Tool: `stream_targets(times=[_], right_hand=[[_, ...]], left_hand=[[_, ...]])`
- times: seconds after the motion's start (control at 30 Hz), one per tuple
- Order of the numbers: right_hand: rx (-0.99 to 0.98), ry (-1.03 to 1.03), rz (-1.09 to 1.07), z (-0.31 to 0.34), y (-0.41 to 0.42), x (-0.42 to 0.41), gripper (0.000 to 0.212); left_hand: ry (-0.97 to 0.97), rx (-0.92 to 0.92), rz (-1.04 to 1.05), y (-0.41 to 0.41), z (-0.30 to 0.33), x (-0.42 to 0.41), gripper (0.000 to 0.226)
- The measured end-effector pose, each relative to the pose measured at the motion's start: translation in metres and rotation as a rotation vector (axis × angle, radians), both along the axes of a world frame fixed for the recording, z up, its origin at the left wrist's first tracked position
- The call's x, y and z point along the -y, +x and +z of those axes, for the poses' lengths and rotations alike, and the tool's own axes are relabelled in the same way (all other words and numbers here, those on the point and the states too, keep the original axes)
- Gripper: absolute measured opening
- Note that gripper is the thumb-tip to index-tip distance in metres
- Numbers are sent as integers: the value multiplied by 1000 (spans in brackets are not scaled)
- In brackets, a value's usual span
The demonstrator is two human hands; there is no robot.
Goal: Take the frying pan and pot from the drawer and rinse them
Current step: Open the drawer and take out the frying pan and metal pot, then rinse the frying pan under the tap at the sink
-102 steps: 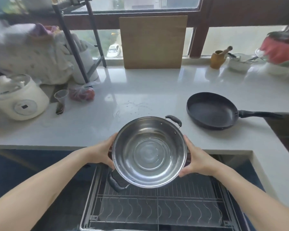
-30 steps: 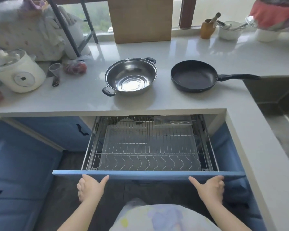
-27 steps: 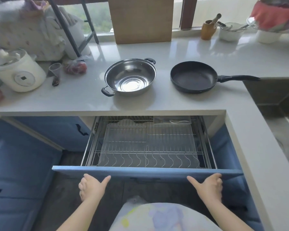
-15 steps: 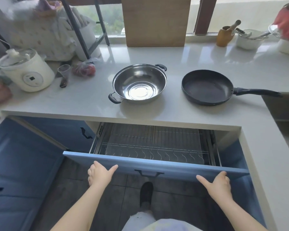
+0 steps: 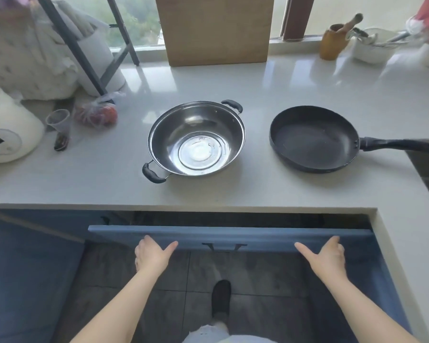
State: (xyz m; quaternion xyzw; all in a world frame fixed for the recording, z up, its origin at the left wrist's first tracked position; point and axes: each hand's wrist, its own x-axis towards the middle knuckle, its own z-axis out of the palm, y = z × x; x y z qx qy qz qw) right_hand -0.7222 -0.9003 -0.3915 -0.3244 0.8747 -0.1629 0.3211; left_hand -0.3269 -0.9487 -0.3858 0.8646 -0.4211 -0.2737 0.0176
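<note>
Both hands press flat against the blue drawer front (image 5: 229,237), the left hand (image 5: 152,254) and right hand (image 5: 326,257) with fingers apparently straight, thumbs splayed, gripping nothing. Above them on the bench (image 5: 295,85), near its front edge, stand the steel pot (image 5: 196,142) and, to its right, the black frying pan (image 5: 313,138).

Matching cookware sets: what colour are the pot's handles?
Black, on the steel pot; clearest in the head view.
</note>
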Motion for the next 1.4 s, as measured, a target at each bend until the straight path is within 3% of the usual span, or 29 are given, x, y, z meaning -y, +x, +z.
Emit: stream_targets(times=[0.2, 0.33, 0.67, 0.83, 1.07, 1.2, 1.4], right_hand=[[-12, -5, 18, -2, -7, 41, 119], [-10, 31, 19, -4, -11, 61, 116], [115, 19, 80, -5, -24, 46, 117], [179, -39, 111, 18, -35, 20, 116], [234, -151, 109, 63, -56, -31, 110], [181, -233, 118, 96, -80, -49, 108], [67, -330, 164, 136, -117, -25, 109]], left_hand=[[36, 8, -82, 4, -6, 43, 79], [80, 0, -84, 0, -5, 64, 81], [34, -325, 120, -5, 1, 76, 86], [57, -279, -52, -28, 25, 51, 88], [-29, -453, -422, -128, 75, -2, 87], [-111, -553, -600, -185, 104, -10, 89], [-270, -557, -717, -239, 142, 31, 92]])
